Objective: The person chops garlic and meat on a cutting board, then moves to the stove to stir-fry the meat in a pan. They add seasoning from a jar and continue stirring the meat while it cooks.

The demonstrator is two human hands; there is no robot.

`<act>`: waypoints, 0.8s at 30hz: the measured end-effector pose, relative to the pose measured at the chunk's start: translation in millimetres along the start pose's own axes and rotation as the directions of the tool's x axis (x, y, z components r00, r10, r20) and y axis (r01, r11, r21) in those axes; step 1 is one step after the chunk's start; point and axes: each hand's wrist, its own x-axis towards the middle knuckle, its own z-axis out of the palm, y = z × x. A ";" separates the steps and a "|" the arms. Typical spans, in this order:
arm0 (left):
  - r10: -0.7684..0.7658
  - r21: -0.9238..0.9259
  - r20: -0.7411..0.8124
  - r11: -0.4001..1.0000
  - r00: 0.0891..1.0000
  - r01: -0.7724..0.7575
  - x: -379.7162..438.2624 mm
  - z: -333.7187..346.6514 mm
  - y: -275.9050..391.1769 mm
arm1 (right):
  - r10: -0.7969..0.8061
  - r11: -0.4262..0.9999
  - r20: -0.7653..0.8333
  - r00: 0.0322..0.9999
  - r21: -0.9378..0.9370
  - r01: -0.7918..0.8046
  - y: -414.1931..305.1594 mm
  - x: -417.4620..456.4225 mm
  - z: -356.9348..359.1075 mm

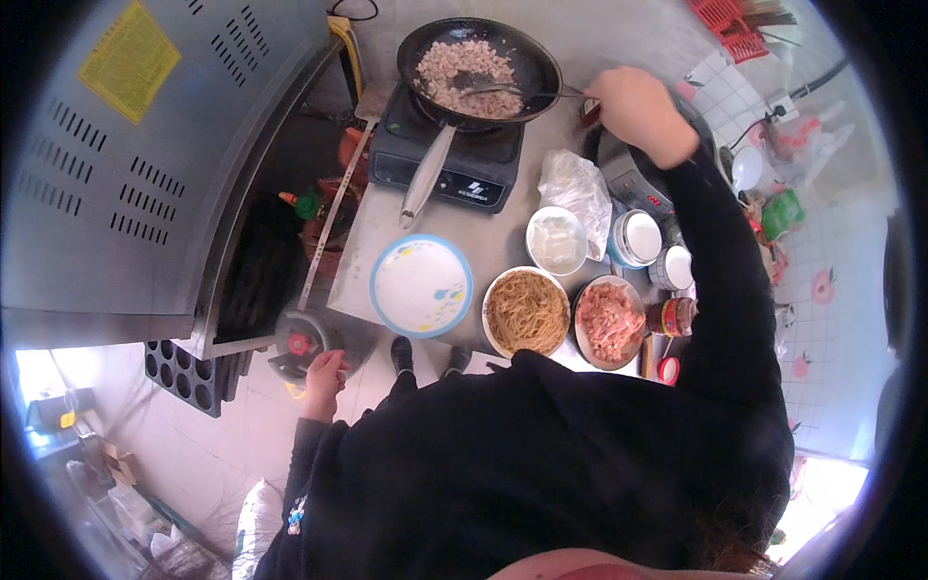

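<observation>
My right hand (638,112) is closed around the handle of a metal spatula (500,88), whose blade end lies among pale chopped meat (464,65) in a black frying pan (540,61). The pan rests on a black portable cooktop (471,170), its handle pointing towards me. Away from everything on the counter, my left hand (325,373) hangs at my side with loosely curled fingers; whether it holds anything is unclear. Before me are a blue-rimmed plate (420,286), a bowl of brown noodles (527,312) and a plate of raw minced meat (610,321).
Right of the cooktop stand a plastic bag (573,188), a small white bowl (557,241), lidded containers (638,238) and a cooker with a lit display (638,181). A jar (671,317) is near my right sleeve. A large metal appliance (145,181) borders the left; a gas cylinder (301,344) stands below.
</observation>
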 end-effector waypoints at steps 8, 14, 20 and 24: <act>-0.011 0.031 0.092 0.999 0.996 0.008 4.7 29.0 4.5 | 0.128 0.992 -0.102 0.987 0.026 -0.126 9.6 29.1 54.8; 0.026 0.027 0.081 0.999 0.996 -0.029 0.2 35.2 11.1 | 0.228 0.965 -0.192 0.955 0.178 -0.195 5.1 67.0 98.1; -0.011 0.024 0.051 1.000 0.999 0.010 -5.9 34.4 2.0 | -0.201 0.977 -0.202 0.959 0.027 0.210 2.4 21.1 73.2; -0.027 0.058 0.062 0.998 0.998 0.023 -4.4 32.1 -2.2 | -0.001 0.994 -0.050 0.999 -0.112 -0.005 51.2 1.7 9.5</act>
